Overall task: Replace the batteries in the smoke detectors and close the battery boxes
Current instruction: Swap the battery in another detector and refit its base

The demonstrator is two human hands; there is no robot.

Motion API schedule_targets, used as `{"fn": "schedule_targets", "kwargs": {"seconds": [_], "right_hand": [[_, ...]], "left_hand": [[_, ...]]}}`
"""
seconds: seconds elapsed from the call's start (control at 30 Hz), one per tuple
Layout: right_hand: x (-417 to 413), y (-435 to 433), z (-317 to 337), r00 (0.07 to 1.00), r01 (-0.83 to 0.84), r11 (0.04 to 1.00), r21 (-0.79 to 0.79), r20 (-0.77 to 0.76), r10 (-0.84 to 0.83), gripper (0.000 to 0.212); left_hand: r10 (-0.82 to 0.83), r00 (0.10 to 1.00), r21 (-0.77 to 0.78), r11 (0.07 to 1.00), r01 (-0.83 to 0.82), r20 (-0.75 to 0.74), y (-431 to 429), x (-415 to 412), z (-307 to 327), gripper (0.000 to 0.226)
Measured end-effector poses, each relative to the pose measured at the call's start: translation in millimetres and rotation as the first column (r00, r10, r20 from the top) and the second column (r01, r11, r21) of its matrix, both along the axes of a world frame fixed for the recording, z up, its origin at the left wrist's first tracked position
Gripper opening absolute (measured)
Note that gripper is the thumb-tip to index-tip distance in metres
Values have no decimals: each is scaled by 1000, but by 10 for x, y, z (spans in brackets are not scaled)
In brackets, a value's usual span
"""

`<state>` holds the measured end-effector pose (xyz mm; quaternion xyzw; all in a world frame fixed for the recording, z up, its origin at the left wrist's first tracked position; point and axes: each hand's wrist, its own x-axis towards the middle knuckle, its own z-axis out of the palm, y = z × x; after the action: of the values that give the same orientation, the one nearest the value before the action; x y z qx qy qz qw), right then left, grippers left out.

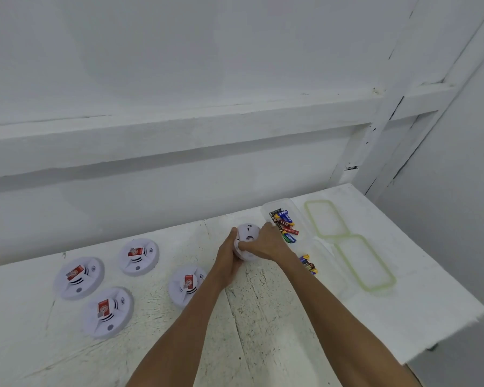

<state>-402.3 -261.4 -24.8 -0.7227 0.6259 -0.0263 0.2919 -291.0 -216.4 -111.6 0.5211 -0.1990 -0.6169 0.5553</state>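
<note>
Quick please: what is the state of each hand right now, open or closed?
Left hand: closed, holding the smoke detector.
Right hand: closed, gripping the same detector.

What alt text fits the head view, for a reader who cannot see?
The left hand and right hand hold a white smoke detector at a white table. Four more detectors lie left; two clear battery boxes and two lids lie right.

Four smoke detectors (pixel 78 277) at table (pixel 263 317) left; battery boxes (pixel 302 222) right, lids (pixel 326 217) further right.
</note>
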Motion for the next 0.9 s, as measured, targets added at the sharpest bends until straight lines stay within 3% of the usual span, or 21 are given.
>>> {"fn": "schedule_targets", "kwargs": {"seconds": [0.13, 0.37, 0.6, 0.9], "right_hand": [[75, 71, 77, 998, -2, 998, -62, -69, -2, 85], [132, 154, 59, 998, 22, 997, -76, 52, -18, 68], [219, 371, 27, 994, 50, 990, -128, 101, -37, 90], [218, 500, 5, 991, -13, 992, -123, 132, 29, 84]], "left_hand": [[-8, 993, 12, 1000, 9, -116, -19, -4, 54, 59], [-16, 969, 32, 999, 24, -245, 83, 55, 155, 59], [-24, 992, 65, 997, 33, -125, 128, 134, 128, 61], [-8, 984, 79, 997, 23, -178, 238, 198, 97, 43]]}}
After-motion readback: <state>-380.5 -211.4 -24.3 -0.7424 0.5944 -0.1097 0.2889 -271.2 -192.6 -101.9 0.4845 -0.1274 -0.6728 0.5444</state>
